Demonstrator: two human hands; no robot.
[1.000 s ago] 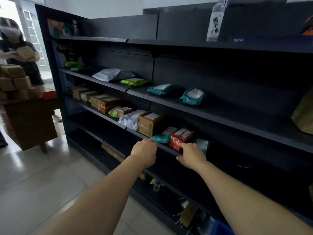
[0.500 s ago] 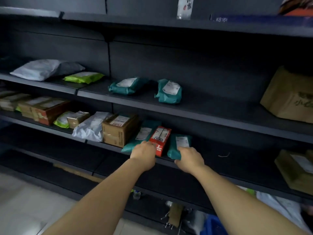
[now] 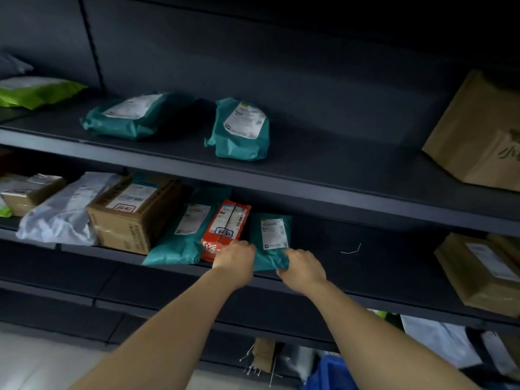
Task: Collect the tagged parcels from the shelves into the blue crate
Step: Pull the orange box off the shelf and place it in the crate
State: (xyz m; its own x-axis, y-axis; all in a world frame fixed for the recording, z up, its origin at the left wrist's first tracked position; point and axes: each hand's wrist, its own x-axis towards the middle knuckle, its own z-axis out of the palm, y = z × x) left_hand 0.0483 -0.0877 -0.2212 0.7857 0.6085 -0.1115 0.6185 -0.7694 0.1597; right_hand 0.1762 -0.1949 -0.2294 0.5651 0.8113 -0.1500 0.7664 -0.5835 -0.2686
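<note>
Right hand (image 3: 302, 270) pinched the near corner of small teal plastic mailer (image 3: 271, 240), white-labelled. Left hand (image 3: 235, 261) curled at its left edge, hold unclear. Mailer lay at front lip of dark metal shelf (image 3: 365, 266), touching 1 red printed packet (image 3: 225, 229). Advised: lift clear of packet, then lower into blue plastic crate (image 3: 332, 372) below.

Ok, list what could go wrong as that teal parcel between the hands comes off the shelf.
1. The left hand lies against the red parcel, which sits at the front edge of the shelf; pulling may drag it off.
2. The right hand grips only the near corner of the soft teal parcel, so it could slip.
3. The blue crate is low and barely in view; a drop might miss.
</note>
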